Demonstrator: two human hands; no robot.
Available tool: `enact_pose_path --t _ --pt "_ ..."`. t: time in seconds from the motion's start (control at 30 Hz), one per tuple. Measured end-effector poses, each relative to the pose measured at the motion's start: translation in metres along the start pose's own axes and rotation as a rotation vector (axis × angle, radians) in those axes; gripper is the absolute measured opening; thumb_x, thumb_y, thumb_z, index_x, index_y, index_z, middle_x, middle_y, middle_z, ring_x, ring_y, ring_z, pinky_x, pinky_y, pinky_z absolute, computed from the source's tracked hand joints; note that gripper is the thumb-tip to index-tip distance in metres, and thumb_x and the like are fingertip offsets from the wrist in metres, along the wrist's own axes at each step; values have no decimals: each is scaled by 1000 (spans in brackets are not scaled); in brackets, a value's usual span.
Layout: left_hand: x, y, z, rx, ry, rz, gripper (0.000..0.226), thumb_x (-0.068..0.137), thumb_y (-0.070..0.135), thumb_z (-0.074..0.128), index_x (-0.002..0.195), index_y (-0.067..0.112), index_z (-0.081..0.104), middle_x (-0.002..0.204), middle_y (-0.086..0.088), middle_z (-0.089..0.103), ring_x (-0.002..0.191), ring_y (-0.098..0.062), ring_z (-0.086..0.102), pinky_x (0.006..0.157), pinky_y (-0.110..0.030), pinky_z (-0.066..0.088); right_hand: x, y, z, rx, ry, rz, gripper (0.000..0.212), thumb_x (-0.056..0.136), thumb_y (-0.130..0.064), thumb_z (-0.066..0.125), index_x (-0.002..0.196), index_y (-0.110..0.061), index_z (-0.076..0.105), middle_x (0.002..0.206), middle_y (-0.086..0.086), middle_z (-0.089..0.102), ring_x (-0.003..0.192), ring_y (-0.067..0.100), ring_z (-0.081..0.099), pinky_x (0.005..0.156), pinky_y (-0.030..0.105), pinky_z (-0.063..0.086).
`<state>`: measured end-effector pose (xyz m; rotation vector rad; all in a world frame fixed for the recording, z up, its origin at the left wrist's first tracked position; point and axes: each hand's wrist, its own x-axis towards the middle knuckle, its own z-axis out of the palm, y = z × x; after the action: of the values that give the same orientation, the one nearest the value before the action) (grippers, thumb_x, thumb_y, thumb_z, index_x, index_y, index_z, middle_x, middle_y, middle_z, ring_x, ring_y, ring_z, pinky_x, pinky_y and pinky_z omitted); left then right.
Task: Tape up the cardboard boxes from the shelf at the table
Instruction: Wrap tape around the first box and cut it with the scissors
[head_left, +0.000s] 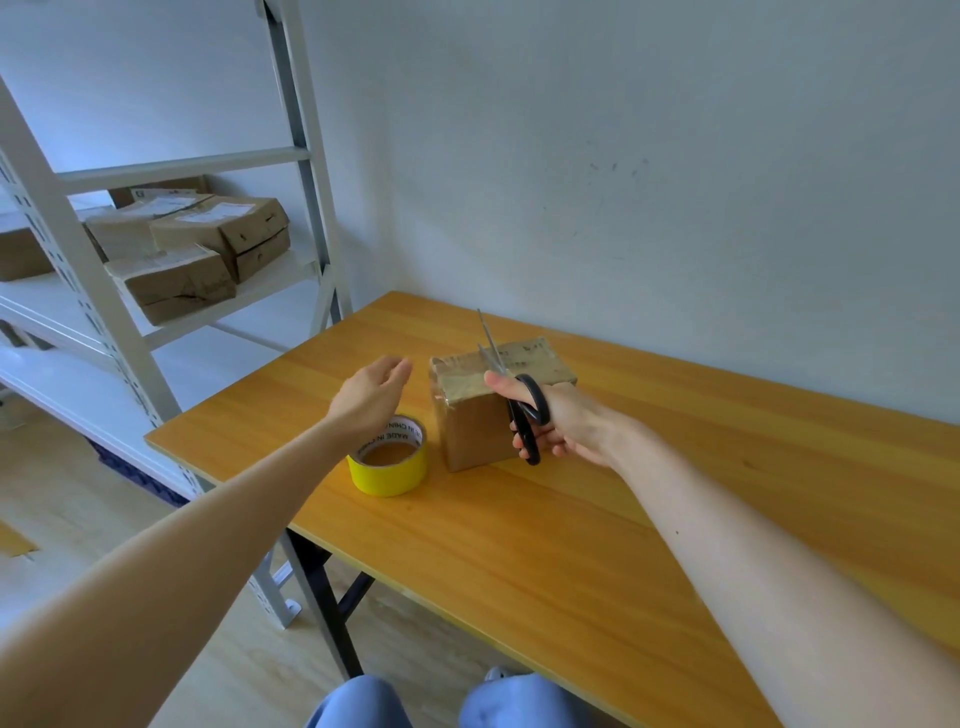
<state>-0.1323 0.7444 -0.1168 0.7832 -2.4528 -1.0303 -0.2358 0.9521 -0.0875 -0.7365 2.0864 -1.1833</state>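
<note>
I see soft, even daylight, cool bluish cast on the wall (675, 156) and shelf (176, 167), short faint shadows on the counter (571, 519), wide-angle bowing of shelf uprights, picture edges slightly soft.

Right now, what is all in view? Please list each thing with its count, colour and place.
cardboard box: 1, brown, taped top, on the table
tape roll: 1, yellow, flat on the table, left of the box
scissors: 1, black handles, grey blades, over the box
table: 1, orange wood top, black legs
shelf: 1, white metal, left of the table
shelf boxes: at least five, brown, on the shelf
knees: 2, blue trousers, bottom edge
left grip: 1, bare hand, open, left of the box
right grip: 1, bare hand, holds the scissors
</note>
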Motion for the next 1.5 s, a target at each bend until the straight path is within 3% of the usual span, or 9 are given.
enact_pose_path --t 0.07,0.13,0.23,0.57,0.87,1.1,1.27,1.37,1.5 --pt "-6 12 -4 -160 -128 100 62 92 58 46 145 28 38 145 3 43 130 -15 42 99 -32 35 0 1 1 -3 7 2 76 71 -80 56 93 -8 67 76 7 70 67 19 65 56 26 36" --pt "-10 23 -1 -99 -262 129 90 76 65 61 151 29 26 152 6 33 137 -14 34 108 -36 33 0 1 2 2 15 4 77 72 -80 56 94 -7 67 75 7 70 67 20 65 54 26 35" --pt "-5 26 11 107 -183 174 99 72 54 75 150 20 26 151 -1 36 136 -18 36 110 -36 33 0 0 5 -20 46 5 79 72 -81 57 93 -6 68 73 6 71 64 18 65 55 27 36" --pt "1 30 15 -188 -181 61 126 62 29 88 153 16 2 151 3 36 141 -19 31 114 -41 32 -3 4 13 20 81 -49 69 78 -77 56 81 -9 67 70 9 70 65 19 65 59 27 35" --pt "7 39 19 -232 -224 26 130 63 21 88 153 13 -6 151 4 37 142 -18 29 114 -38 31 1 9 6 293 -87 -43 80 65 -83 51 82 -6 61 71 10 64 61 20 60 57 27 38" --pt "16 42 23 -251 -249 17 132 63 18 88 153 12 -9 151 5 36 142 -16 29 113 -38 34 8 13 4 359 -106 -44 76 71 -80 51 82 -6 62 70 10 64 61 20 61 62 30 39" --pt "20 48 32 -285 -273 25 119 73 1 79 152 9 -11 157 -3 25 144 -17 26 112 -37 36 14 -3 23 447 -198 -100 67 78 -75 53 79 -8 58 68 7 59 63 21 54 73 35 41" --pt "24 45 34 -300 -286 37 115 76 1 77 153 9 -9 158 -1 23 144 -14 24 115 -36 32 15 -5 18 477 -145 -110 63 77 -72 57 78 -10 58 66 5 59 62 19 54 75 35 39" --pt "27 43 36 -275 -316 76 111 73 13 82 154 16 6 159 1 22 144 -13 25 117 -36 28 4 9 -15 484 -29 -140 56 78 -66 58 78 -11 59 68 5 60 62 19 56 59 28 36"
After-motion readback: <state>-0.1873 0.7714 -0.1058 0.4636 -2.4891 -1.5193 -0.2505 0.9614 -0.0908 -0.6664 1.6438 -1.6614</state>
